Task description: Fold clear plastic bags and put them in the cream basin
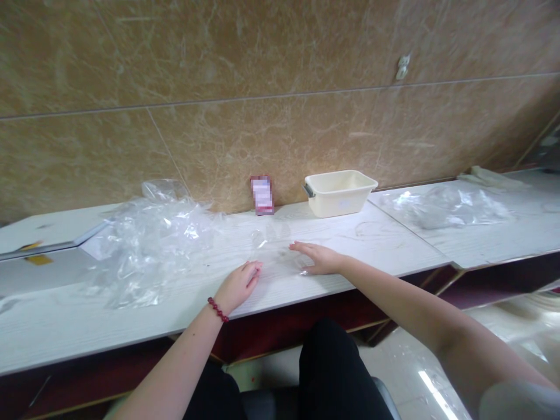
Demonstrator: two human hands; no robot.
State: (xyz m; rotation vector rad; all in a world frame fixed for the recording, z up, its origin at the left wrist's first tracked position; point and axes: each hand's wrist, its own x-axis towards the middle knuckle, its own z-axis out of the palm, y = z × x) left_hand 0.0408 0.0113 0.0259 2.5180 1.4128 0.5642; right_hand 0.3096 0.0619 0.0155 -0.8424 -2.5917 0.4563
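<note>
A thin, clear plastic bag [275, 252] lies flat on the white tabletop between my hands, its outline hard to make out. My left hand [240, 286], with a red bead bracelet at the wrist, rests at the bag's left side. Its fingers are curled in against the thumb, and whatever may be between them is hidden. On the other side, my right hand [322, 259] reaches over the bag's right end. The fingers there are stretched out, with the thumb apart from them, touching the plastic.
A loose heap of clear plastic bags [161, 233] lies left, beside a white box [39, 271]. Against the wall stand a blurred red-edged phone-like object [263, 195] and a cream plastic bin [341, 201]. More clear plastic [446, 207] lies right. Shelves run under the table edge.
</note>
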